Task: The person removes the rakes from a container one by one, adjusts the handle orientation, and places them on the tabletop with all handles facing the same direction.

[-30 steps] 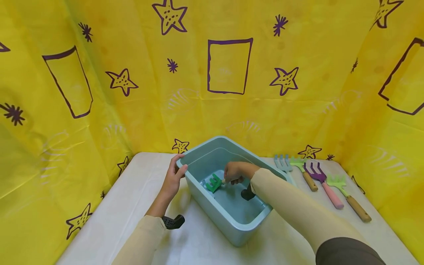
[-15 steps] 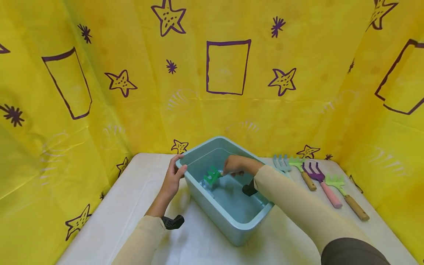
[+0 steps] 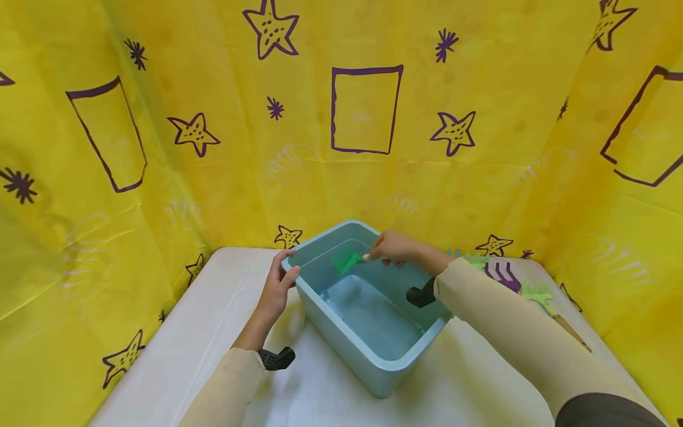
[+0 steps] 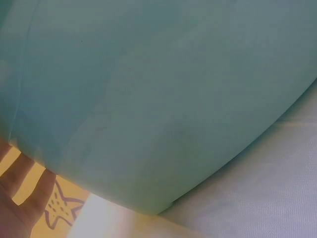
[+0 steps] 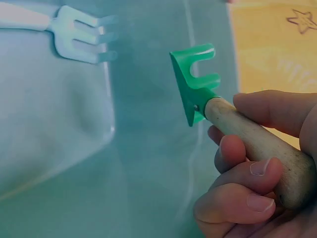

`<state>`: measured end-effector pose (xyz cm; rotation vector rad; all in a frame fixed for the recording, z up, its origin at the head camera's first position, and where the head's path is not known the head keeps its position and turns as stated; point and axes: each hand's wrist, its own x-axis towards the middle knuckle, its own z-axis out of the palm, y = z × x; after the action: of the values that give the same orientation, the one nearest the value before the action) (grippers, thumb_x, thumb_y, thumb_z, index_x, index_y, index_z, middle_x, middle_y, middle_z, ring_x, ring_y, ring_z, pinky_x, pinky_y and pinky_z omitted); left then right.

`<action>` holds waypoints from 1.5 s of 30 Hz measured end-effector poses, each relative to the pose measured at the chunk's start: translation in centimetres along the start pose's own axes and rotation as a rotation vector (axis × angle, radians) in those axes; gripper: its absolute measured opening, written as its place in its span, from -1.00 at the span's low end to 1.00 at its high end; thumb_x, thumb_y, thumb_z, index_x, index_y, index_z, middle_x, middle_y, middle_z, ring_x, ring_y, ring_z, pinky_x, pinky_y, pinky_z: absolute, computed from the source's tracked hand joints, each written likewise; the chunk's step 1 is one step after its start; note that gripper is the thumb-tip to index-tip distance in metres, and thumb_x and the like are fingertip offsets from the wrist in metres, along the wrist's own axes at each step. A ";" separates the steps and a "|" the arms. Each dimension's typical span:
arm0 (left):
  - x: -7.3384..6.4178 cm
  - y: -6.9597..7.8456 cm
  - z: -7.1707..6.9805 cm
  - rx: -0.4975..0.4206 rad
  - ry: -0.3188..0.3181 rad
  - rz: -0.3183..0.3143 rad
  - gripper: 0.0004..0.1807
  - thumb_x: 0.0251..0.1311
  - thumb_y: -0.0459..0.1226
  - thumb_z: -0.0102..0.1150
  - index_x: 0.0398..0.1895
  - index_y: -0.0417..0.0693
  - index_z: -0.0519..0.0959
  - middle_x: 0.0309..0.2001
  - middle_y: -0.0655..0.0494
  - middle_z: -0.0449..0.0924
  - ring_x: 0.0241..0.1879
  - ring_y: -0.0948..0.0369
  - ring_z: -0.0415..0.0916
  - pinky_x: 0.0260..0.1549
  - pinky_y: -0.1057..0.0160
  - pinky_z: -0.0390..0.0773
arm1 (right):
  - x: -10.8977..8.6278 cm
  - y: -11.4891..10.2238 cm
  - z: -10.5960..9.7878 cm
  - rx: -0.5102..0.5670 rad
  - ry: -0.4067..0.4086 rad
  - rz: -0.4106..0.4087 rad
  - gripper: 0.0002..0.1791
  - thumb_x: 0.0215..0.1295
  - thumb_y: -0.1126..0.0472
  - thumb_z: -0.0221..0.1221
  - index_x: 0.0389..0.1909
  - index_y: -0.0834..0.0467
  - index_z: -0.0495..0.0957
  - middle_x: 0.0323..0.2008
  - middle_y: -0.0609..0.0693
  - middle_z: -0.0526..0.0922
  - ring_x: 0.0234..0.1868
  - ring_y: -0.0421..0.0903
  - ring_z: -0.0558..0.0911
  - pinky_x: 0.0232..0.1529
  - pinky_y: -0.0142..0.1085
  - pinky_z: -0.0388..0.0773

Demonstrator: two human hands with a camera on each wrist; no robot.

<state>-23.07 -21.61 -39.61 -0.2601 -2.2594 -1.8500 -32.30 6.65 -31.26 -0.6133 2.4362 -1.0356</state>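
My right hand (image 3: 404, 248) grips the wooden handle of a small green hand rake (image 3: 349, 260), holding it raised inside a blue-grey plastic bin (image 3: 341, 317). In the right wrist view, fingers and thumb wrap the handle of the green hand rake (image 5: 190, 82), its tines pointing away from the palm. On the bin's floor lies a light blue hand fork (image 5: 77, 37). My left hand (image 3: 274, 290) holds the bin's rim at its left corner, thumb on the near side. Only some fingers (image 4: 37, 191) of that hand show in the left wrist view, against the bin wall.
Right of the bin, partly behind my right sleeve, lie a purple fork (image 3: 504, 276), a pale green rake (image 3: 539, 295) with a wooden handle, and another pale green rake (image 3: 475, 260). A yellow patterned sheet (image 3: 368, 178) hangs around the white table (image 3: 213, 314).
My right hand has lifted the green hand rake up from near the bin's floor toward its far rim. The right sleeve now covers more of the tools. The left hand stays on the rim.
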 end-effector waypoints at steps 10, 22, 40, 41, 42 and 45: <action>0.0 0.0 -0.1 0.000 -0.002 -0.001 -0.48 0.44 -0.26 -0.09 0.41 -0.10 0.12 0.38 -0.19 0.18 0.25 -0.14 0.27 0.15 -0.14 0.34 | -3.4 0.6 -4.1 0.078 0.108 0.017 -0.71 0.33 0.12 0.21 -0.30 0.32 0.59 -0.66 0.01 0.33 -0.74 -0.16 0.11 -0.65 -0.32 0.12; 0.1 -0.4 -0.1 -0.003 0.000 0.026 -0.48 0.45 -0.27 -0.09 0.40 -0.14 0.12 0.37 -0.22 0.20 0.25 -0.18 0.28 0.13 -0.14 0.35 | -9.1 2.8 -7.8 0.104 0.248 0.070 -0.58 0.41 0.00 0.12 -0.06 0.32 0.47 -0.52 0.06 0.38 -0.68 -0.14 0.18 -0.61 -0.33 0.22; 0.0 -0.2 0.0 -0.010 0.000 0.018 -0.49 0.45 -0.27 -0.11 0.41 -0.11 0.12 0.37 -0.20 0.20 0.26 -0.20 0.25 0.15 -0.16 0.32 | -14.9 9.2 -7.1 0.165 0.358 0.111 -0.48 0.41 -0.07 0.09 -0.03 0.37 0.42 -0.54 0.03 0.43 -0.68 -0.16 0.27 -0.65 -0.34 0.30; 0.0 -0.2 0.0 -0.010 0.000 0.019 -0.49 0.45 -0.27 -0.11 0.41 -0.12 0.12 0.37 -0.21 0.20 0.26 -0.20 0.25 0.15 -0.16 0.33 | -15.1 9.6 -6.9 0.153 0.365 0.121 -0.47 0.41 -0.09 0.09 -0.03 0.36 0.43 -0.55 0.03 0.43 -0.67 -0.15 0.29 -0.65 -0.34 0.31; 0.0 -0.2 0.0 -0.010 -0.002 0.019 -0.49 0.45 -0.27 -0.11 0.41 -0.12 0.12 0.37 -0.21 0.20 0.26 -0.20 0.25 0.15 -0.16 0.33 | -15.3 10.1 -6.7 0.133 0.373 0.131 -0.45 0.40 -0.11 0.09 -0.03 0.36 0.43 -0.55 0.02 0.44 -0.66 -0.14 0.30 -0.63 -0.33 0.33; 0.0 -0.2 0.0 -0.011 -0.004 0.024 -0.49 0.45 -0.27 -0.10 0.41 -0.13 0.12 0.37 -0.22 0.20 0.26 -0.21 0.25 0.14 -0.16 0.33 | -15.8 11.6 -6.0 0.094 0.387 0.159 -0.47 0.40 -0.11 0.09 -0.02 0.33 0.45 -0.54 0.02 0.43 -0.64 -0.12 0.33 -0.61 -0.32 0.32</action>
<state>-23.15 -21.69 -39.82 -0.2921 -2.2391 -1.8520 -25.33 25.83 -32.87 -0.1944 2.6873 -1.2903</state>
